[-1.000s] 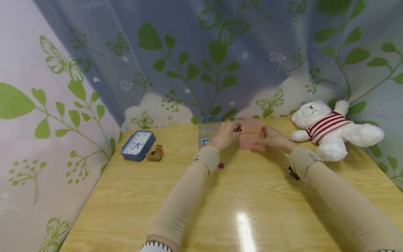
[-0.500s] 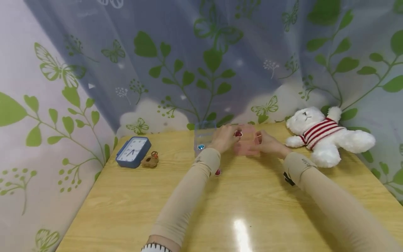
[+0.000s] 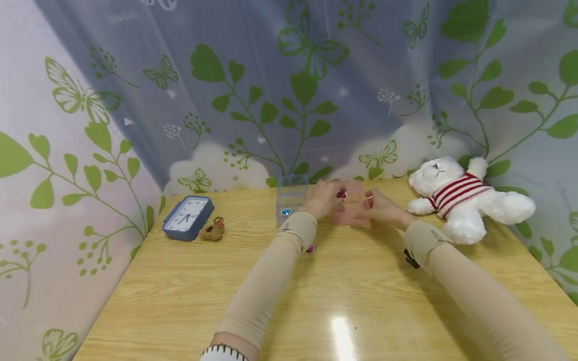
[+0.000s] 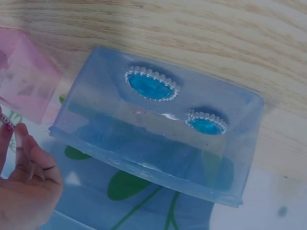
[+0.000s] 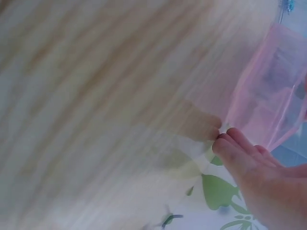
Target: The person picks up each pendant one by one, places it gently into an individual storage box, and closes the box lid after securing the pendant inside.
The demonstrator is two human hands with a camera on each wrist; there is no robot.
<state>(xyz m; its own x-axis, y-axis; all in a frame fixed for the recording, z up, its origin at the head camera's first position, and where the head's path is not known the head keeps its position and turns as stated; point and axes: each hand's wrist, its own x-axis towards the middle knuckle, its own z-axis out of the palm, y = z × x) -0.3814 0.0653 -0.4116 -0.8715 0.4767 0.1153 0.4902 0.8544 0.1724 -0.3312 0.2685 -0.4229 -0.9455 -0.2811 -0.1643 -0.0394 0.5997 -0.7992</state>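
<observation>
My left hand (image 3: 322, 198) pinches a red gem (image 3: 341, 194) with a silver beaded edge over the pink translucent box (image 3: 352, 216). In the left wrist view, only a bit of that gem's rim (image 4: 7, 122) shows at the fingertips. My right hand (image 3: 386, 208) grips the pink box at its right end, fingers bent at its side wall. To the left stands a blue translucent box (image 4: 158, 115) with two blue gems (image 4: 151, 86) in it. Another red gem (image 3: 309, 249) lies on the table in front, partly behind the left sleeve.
A blue clock (image 3: 188, 218) and a small brown keychain figure (image 3: 212, 229) are on the left of the wooden table (image 3: 180, 301). On the right, a white plush bear (image 3: 465, 195) in a striped sweater leans near the patterned curtain (image 3: 253, 60) behind the boxes.
The head view has tilted and shifted slightly, so everything sits a little lower and further left. Both hands stay at the pink box, the left still pinching the red gem.
</observation>
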